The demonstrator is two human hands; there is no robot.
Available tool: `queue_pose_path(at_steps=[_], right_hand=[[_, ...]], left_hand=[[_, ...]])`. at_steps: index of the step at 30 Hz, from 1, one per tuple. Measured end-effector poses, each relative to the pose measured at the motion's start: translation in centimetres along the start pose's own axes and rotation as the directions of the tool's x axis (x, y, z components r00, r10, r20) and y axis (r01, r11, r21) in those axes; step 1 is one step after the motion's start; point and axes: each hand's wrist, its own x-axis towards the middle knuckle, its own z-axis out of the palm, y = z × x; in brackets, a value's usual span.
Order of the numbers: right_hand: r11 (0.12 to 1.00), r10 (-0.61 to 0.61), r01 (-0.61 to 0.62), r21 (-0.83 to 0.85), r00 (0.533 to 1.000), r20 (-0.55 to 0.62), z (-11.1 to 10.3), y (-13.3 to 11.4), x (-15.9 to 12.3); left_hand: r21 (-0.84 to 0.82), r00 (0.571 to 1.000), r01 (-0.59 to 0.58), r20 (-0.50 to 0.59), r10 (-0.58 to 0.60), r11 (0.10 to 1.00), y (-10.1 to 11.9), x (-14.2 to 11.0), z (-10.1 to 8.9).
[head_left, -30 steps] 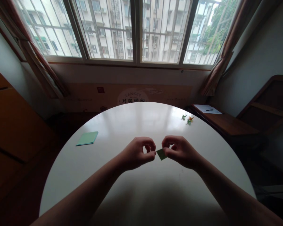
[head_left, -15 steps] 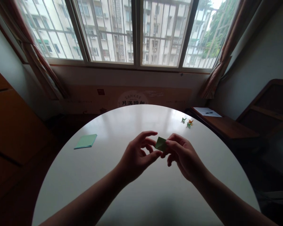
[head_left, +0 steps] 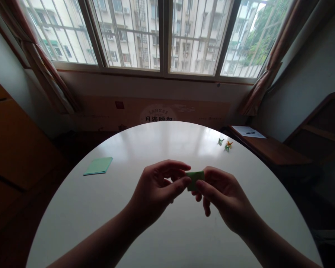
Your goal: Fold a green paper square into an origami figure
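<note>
Pinching green paper (head_left: pixel 194 179) over a white table (head_left: pixel 162 242), left hand (head_left: pixel 158 186) and right hand (head_left: pixel 226 195) clamp its opposite sides; likely light, thin and easily creased, it suits a gentle hold near the edges.

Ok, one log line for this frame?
right hand: pinching green folded paper | left hand: at paper's left edge | paper stack: left on table | three origami birds: far right

Green paper (head_left: pixel 194 178) here, folded small, roughly rectangular, broad face showing, top edge nearly level, pinched between left hand (head_left: pixel 158 188) and right hand (head_left: pixel 225 191)!
</note>
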Motion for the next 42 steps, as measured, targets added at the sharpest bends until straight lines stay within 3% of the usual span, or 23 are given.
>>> queue_pose_path(at_steps=[6, 12, 21, 30, 42], right_hand=[[0.987, 0.045, -0.052, 0.154, 0.998, 0.048, 0.06, -0.12, -0.52], [0.989, 0.042, -0.048, 0.139, 0.998, 0.050, 0.03, -0.04, -0.55], [0.997, -0.015, 0.012, 0.072, 0.999, 0.041, -0.21, 0.13, -0.23], [0.991, -0.007, 0.002, 0.132, 0.999, 0.033, -0.31, 0.33, -0.12], [0.996, -0.052, 0.053, -0.074, 0.999, 0.013, -0.09, 0.01, -0.03]], left_hand=[[-0.120, 0.996, 0.054, 0.074, -0.045, 0.991, 0.32, -0.19, -0.15], [-0.108, 0.994, 0.075, 0.088, -0.065, 0.991, 0.31, -0.12, -0.17], [-0.060, 0.997, 0.008, 0.082, -0.003, 0.998, 0.19, 0.06, -0.17], [0.084, 0.994, -0.098, 0.056, 0.094, 0.992, 0.44, -0.12, -0.18], [0.116, 0.988, -0.147, 0.061, 0.140, 0.982, 0.64, -0.02, 0.13]])
